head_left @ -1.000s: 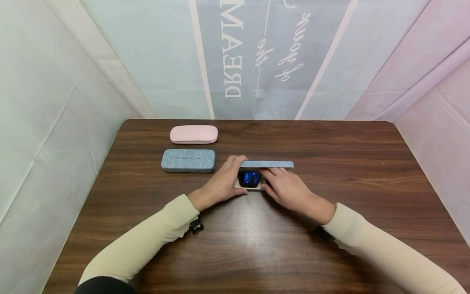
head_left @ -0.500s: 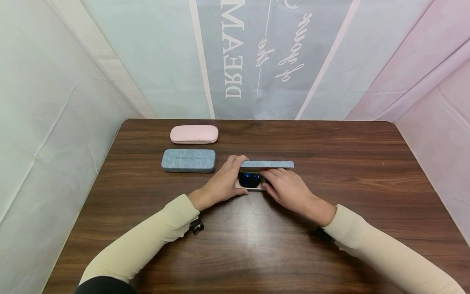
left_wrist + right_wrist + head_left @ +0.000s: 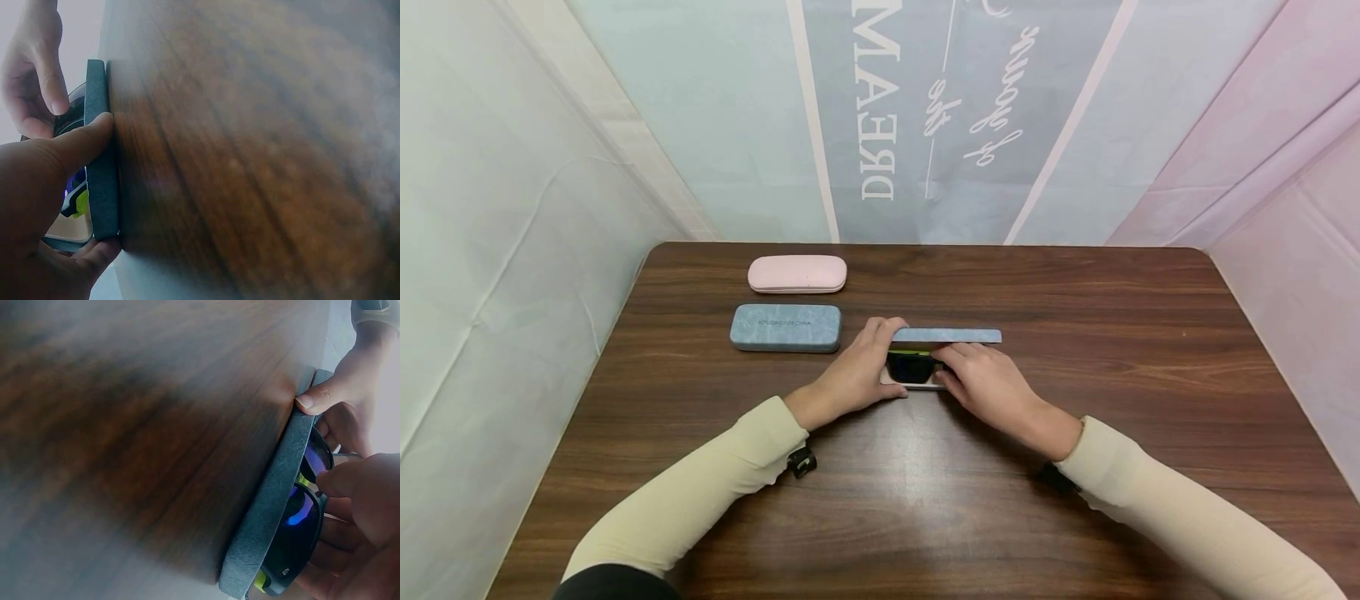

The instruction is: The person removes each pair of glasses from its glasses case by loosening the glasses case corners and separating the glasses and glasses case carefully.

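An open blue glasses case [image 3: 951, 335] lies at the middle of the table, its lid raised at the back. Sunglasses [image 3: 912, 369] with dark, blue-reflecting lenses and yellow-green parts are inside it. My left hand [image 3: 848, 371] grips the case's left end, thumb on the front wall [image 3: 103, 181] and other fingers around the end. From the right, my right hand [image 3: 988, 382] reaches under the lid and holds the sunglasses near the middle of the frame. In the right wrist view, thumb and fingers meet at the bridge between the lenses [image 3: 290, 540]. The right hand hides part of the case.
Left of the open case lies a shut blue glasses case [image 3: 786, 327] with lettering on its lid. Behind that one is a pink glasses case [image 3: 797, 273], also shut. The brown wooden table [image 3: 1112, 333] ends at a cloth backdrop [image 3: 760, 150].
The sunglasses have tilted within the case: the lens has gone from bright blue to dark, and a yellow-green strip now shows above it. Both hands stay nearly in place.
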